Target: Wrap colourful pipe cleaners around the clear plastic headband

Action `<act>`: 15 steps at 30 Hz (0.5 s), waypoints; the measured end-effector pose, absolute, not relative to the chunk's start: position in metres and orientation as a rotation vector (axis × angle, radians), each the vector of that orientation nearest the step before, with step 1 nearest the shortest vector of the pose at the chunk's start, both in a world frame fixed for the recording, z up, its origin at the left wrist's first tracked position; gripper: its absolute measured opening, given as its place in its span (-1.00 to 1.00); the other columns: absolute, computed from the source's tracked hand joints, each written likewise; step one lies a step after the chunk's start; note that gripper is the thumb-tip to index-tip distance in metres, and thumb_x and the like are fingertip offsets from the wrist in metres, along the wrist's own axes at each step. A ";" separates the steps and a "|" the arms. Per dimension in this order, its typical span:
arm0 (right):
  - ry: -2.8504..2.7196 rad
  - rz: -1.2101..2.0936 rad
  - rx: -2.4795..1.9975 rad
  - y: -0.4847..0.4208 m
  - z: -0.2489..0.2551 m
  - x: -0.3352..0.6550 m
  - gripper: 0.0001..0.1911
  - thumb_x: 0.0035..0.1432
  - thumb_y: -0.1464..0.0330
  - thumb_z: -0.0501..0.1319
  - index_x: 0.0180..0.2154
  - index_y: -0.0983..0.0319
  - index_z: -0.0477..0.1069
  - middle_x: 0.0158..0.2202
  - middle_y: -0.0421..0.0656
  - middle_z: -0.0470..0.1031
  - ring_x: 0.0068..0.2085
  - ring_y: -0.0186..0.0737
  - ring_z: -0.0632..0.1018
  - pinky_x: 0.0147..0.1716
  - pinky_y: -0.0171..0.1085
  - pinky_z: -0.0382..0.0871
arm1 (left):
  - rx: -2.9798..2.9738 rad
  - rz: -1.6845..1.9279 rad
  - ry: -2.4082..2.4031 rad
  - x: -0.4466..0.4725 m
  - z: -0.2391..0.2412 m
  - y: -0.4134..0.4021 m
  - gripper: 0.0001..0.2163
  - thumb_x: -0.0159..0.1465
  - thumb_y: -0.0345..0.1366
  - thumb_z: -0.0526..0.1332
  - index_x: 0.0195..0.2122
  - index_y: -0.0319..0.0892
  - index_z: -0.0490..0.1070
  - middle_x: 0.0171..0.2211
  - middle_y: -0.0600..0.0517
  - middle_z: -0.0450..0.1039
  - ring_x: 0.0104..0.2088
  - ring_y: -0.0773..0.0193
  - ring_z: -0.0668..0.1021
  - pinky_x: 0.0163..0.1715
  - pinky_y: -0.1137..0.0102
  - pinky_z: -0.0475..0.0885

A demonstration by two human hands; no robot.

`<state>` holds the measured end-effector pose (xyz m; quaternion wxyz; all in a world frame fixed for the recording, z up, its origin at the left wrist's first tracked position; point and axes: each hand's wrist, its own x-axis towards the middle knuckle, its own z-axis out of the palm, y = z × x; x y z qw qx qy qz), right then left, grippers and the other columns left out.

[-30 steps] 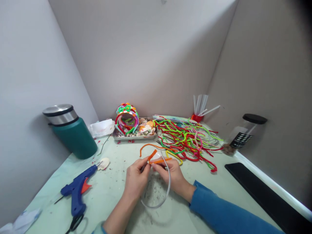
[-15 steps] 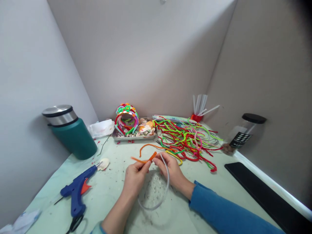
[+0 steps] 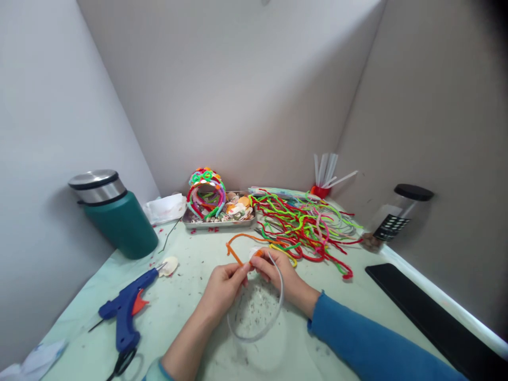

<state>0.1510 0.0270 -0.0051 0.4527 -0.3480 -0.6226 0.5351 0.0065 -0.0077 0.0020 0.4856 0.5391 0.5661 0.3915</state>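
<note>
My left hand (image 3: 223, 288) pinches an orange pipe cleaner (image 3: 235, 255) between thumb and fingertips. Close against it, my right hand (image 3: 281, 271) is closed on the wrapped orange part, with a clear plastic headband (image 3: 281, 296) looping down from the fingers. The band curves toward me, and its far side passes behind my left wrist. Part of the orange wrap is hidden by my fingertips. Just beyond my hands lie another curved orange pipe cleaner (image 3: 248, 236) and a yellow one (image 3: 292, 260).
A blue glue gun (image 3: 127, 304) and a teal bottle (image 3: 121, 225) are on the left. At the back, decorated headbands (image 3: 206, 193) rest in a metal tray (image 3: 216, 225) beside a pipe cleaner heap (image 3: 305, 225). A jar (image 3: 391, 222) and a black strip (image 3: 420, 312) are right.
The free end of the orange pipe cleaner has swung from pointing left to pointing up and away. My right hand and the headband have shifted slightly right.
</note>
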 end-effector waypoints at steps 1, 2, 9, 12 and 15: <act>-1.535 1.342 -0.847 0.027 -0.004 0.152 -0.71 0.04 0.19 0.19 -0.55 0.28 0.34 -0.70 -0.31 0.17 -0.65 -0.44 0.16 -0.68 -0.40 -0.03 | 1.273 0.944 1.339 0.006 0.003 -0.008 -0.57 0.07 0.07 0.12 -0.64 -0.24 0.32 -0.83 0.20 0.08 -0.78 0.50 0.12 -0.75 0.54 -0.03; -1.532 1.366 -0.832 0.027 -0.003 0.152 -0.71 0.03 0.19 0.19 -0.55 0.28 0.34 -0.69 -0.31 0.19 -0.65 -0.44 0.16 -0.68 -0.40 -0.04 | 1.223 0.938 1.293 0.006 0.004 -0.009 -0.58 0.07 0.06 0.12 -0.61 -0.26 0.35 -0.81 0.19 0.12 -0.79 0.51 0.13 -0.76 0.54 -0.02; -1.528 1.461 -0.721 0.024 -0.007 0.154 -0.76 0.07 0.24 0.18 -0.49 0.28 0.33 -0.65 -0.29 0.28 -0.64 -0.46 0.15 -0.66 -0.41 -0.01 | 0.898 0.918 0.963 0.003 0.003 -0.010 -0.64 0.09 -0.04 0.18 -0.41 -0.33 0.45 -0.66 0.13 0.26 -0.78 0.54 0.19 -0.80 0.56 0.05; -1.541 1.416 -0.758 0.026 -0.010 0.154 -0.75 0.09 0.24 0.16 -0.51 0.28 0.32 -0.66 -0.30 0.24 -0.64 -0.46 0.16 -0.66 -0.41 -0.01 | 0.937 0.946 1.018 0.005 0.000 -0.009 -0.61 0.10 0.00 0.14 -0.42 -0.31 0.44 -0.67 0.12 0.28 -0.78 0.52 0.22 -0.79 0.56 0.13; -1.497 1.337 -0.826 0.028 -0.011 0.154 -0.72 0.10 0.24 0.14 -0.55 0.27 0.28 -0.68 -0.32 0.18 -0.64 -0.45 0.17 -0.65 -0.40 0.02 | 1.095 1.035 1.224 0.008 -0.001 -0.008 -0.61 0.12 0.01 0.11 -0.47 -0.28 0.40 -0.69 0.11 0.31 -0.76 0.46 0.29 -0.74 0.53 0.22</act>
